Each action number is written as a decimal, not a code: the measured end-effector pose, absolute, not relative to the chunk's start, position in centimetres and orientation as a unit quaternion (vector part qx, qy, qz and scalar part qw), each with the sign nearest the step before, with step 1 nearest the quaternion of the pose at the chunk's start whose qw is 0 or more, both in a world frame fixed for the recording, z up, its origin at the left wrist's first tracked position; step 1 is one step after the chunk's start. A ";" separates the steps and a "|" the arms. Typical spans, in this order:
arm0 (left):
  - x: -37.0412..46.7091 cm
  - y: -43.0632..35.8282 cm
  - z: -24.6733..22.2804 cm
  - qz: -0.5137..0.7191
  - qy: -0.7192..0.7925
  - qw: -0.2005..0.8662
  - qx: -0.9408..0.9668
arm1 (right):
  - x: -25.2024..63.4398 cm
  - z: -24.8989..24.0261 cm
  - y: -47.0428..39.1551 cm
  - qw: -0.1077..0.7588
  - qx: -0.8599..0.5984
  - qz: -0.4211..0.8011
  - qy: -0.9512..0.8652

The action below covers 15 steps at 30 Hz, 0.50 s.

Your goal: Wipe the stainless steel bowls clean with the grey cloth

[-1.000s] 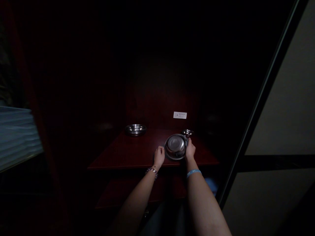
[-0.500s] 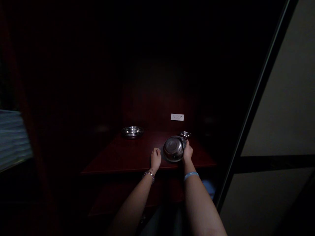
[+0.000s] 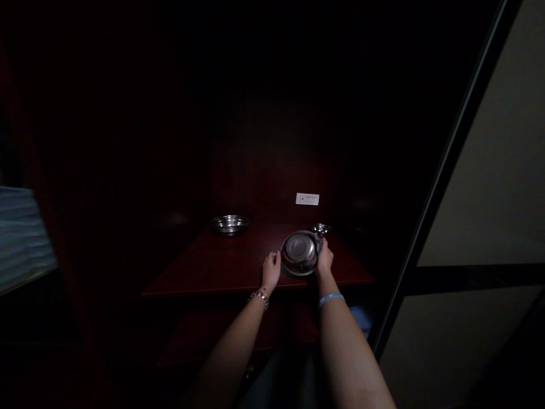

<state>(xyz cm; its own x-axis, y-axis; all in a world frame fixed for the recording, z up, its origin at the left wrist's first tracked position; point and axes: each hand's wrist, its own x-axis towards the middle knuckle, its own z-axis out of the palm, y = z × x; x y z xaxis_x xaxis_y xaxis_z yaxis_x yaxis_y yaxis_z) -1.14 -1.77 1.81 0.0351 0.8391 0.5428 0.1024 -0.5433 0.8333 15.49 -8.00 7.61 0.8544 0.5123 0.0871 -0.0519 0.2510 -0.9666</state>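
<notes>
Right hand (image 3: 325,258), fingers pinching metal bowl (image 3: 298,250) with grey cloth (image 3: 318,244), bowl's three o'clock; left hand (image 3: 271,271), eight o'clock, cannot tell fingers' grip; stacked bowls (image 3: 230,225), ten o'clock.

Shiny metal bowl (image 3: 299,251), round, tilted, underside showing, near red shelf's (image 3: 221,267) edge

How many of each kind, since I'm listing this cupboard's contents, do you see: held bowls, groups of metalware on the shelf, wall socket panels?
Held metal bowl: 1
Metalware groups (left group and right group; pieces within unclear): 2
Wall socket panel: 1
Total: 4
</notes>
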 end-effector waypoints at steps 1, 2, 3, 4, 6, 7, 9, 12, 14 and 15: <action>-1.1 -1.8 1.8 0.594 0.359 0.310 0.650 | 15.5 7.6 -8.0 0.764 -0.585 0.186 -0.198; -1.1 -1.8 1.8 0.594 0.355 0.309 0.652 | 15.5 7.6 -8.0 0.763 -0.586 0.187 -0.199; -1.1 -1.7 1.7 0.594 0.353 0.309 0.654 | 15.5 7.6 -7.9 0.763 -0.586 0.188 -0.198; -1.1 -1.6 1.7 0.593 0.351 0.307 0.656 | 15.5 7.6 -7.9 0.764 -0.584 0.189 -0.197; -1.0 -1.4 1.5 0.590 0.346 0.303 0.663 | 15.6 7.5 -7.8 0.767 -0.581 0.190 -0.195; -1.0 -1.3 1.4 0.589 0.343 0.301 0.667 | 15.6 7.5 -7.8 0.768 -0.580 0.191 -0.196; -1.0 -1.1 1.2 0.584 0.341 0.295 0.675 | 15.6 7.4 -7.7 0.765 -0.580 0.193 -0.200; -1.1 -1.0 1.1 0.579 0.347 0.284 0.681 | 15.6 7.3 -7.8 0.759 -0.587 0.189 -0.209; -1.2 -1.0 1.0 0.578 0.352 0.273 0.684 | 15.5 7.5 -8.0 0.752 -0.596 0.184 -0.214; -1.2 -1.0 1.0 0.577 0.353 0.268 0.686 | 15.4 7.6 -8.1 0.749 -0.600 0.181 -0.216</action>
<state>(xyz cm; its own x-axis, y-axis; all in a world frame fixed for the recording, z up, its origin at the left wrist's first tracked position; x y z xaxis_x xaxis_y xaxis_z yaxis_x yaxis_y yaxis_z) -1.21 -1.00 1.02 0.0837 0.7935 0.6028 0.1754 -0.6072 0.7750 15.44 -8.12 7.60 0.8413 0.5301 0.1060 -0.0118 0.2142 -0.9767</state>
